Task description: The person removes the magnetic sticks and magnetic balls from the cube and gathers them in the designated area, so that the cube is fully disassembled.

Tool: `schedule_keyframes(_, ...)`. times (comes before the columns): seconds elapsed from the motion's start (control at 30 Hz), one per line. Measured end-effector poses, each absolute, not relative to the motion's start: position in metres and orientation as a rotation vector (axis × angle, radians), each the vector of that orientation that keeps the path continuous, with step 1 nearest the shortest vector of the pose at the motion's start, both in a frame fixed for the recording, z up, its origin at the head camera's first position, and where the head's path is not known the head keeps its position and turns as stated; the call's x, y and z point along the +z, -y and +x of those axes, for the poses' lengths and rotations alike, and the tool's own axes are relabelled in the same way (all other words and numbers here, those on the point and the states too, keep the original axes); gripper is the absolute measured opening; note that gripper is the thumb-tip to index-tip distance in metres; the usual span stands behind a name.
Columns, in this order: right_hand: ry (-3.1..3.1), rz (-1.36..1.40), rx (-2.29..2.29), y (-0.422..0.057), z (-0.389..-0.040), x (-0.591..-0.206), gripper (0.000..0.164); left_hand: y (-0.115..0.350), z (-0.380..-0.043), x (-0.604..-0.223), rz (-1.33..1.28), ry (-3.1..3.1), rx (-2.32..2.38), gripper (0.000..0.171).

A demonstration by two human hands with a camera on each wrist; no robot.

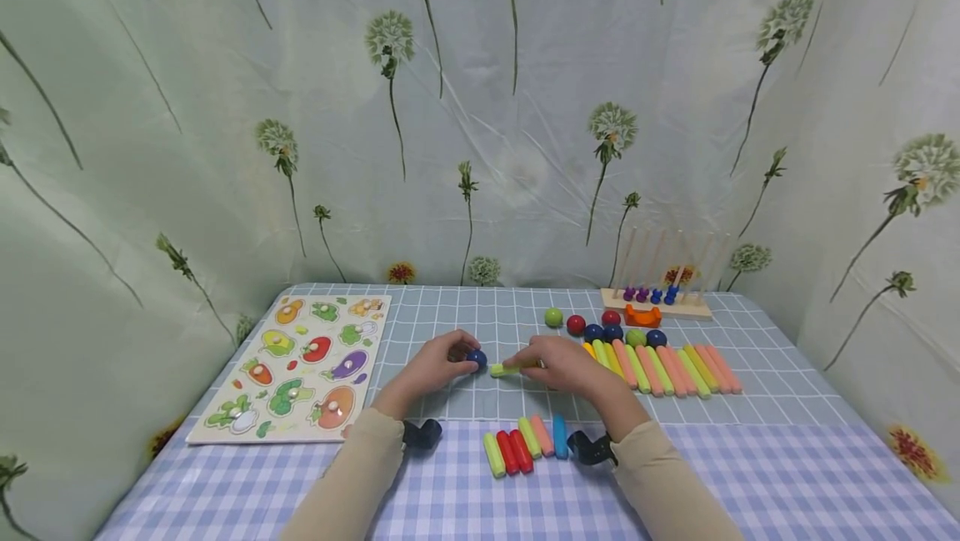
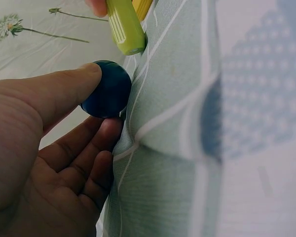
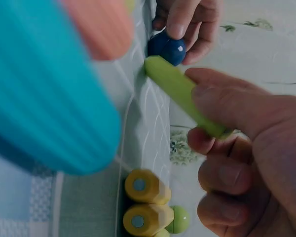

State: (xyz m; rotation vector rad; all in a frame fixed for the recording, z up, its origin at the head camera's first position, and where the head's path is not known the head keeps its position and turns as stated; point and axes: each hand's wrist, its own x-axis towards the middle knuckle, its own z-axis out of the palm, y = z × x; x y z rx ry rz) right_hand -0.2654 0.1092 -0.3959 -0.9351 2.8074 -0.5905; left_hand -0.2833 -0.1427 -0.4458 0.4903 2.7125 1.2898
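Note:
In the head view my left hand (image 1: 437, 363) holds a small dark blue ball (image 1: 478, 359) on the grey-green grid cloth. The left wrist view shows the thumb on one side of the ball (image 2: 111, 94) and fingertips on the other. Just to its right, my right hand (image 1: 564, 364) pinches a lime-green ribbed stick (image 1: 501, 371) between thumb and fingers. Seen from the right wrist, the stick (image 3: 175, 89) slants down, its far end close to the blue ball (image 3: 168, 48). Nearer me lies a short row of red (image 1: 520, 451), green, salmon and blue (image 1: 560, 438) sticks.
On the left lies a vegetable puzzle board (image 1: 300, 374). A row of salmon, green and yellow sticks (image 1: 678, 372) sits at right, with several balls (image 1: 575, 325) behind it. Farther back are an orange bridge-shaped piece (image 1: 643, 318) and a wooden peg stand (image 1: 693, 310). A floral curtain (image 1: 525, 107) hangs behind.

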Motion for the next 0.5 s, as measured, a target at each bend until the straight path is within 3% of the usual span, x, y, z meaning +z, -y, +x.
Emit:
schedule_keyframes(0.3,-2.763,-0.84,-0.702,-0.1136,-0.2657,-0.3965,0.021,0.1432,-0.2852,-0.4495,0.511,-2.729,1.277,0.027)
schedule_keyframes(0.5,-2.808,-0.604,-0.753,-0.1128,-0.2705,-0.3953,0.01,0.1421,-0.2842,-0.4473,0.508,-2.727,1.275,0.028)
